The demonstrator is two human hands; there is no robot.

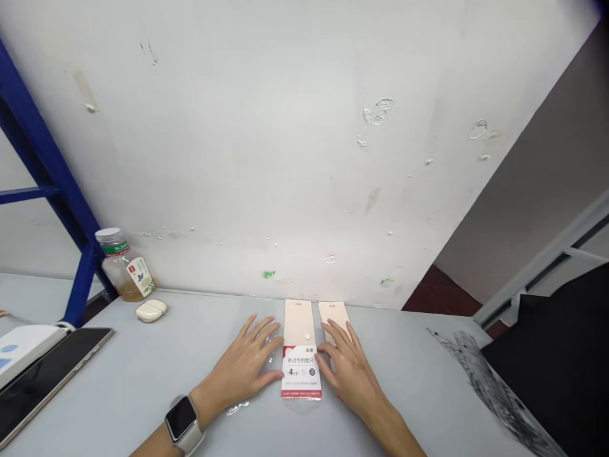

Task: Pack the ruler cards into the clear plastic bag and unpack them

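Note:
My left hand (247, 367) lies on the grey tabletop with its fingers spread, over something clear and plastic whose kind I cannot make out. Its thumb tip touches the left edge of a ruler-set packet (301, 381), which has a pale pink upper part and a white and red label with Chinese print and a "4". To the right, a second pale pink packet (333, 311) lies alongside, mostly hidden by my right hand (349, 371). That hand is open too, fingers apart, with its thumb and index finger at the labelled packet's right edge.
A lidded jar (124, 266) and a cream-coloured small case (151, 310) stand at the back left. A tablet-like device (52, 387) lies at the left edge. Behind the table (176, 362) rises a white wall (266, 158); black cloth (556, 355) is at the right.

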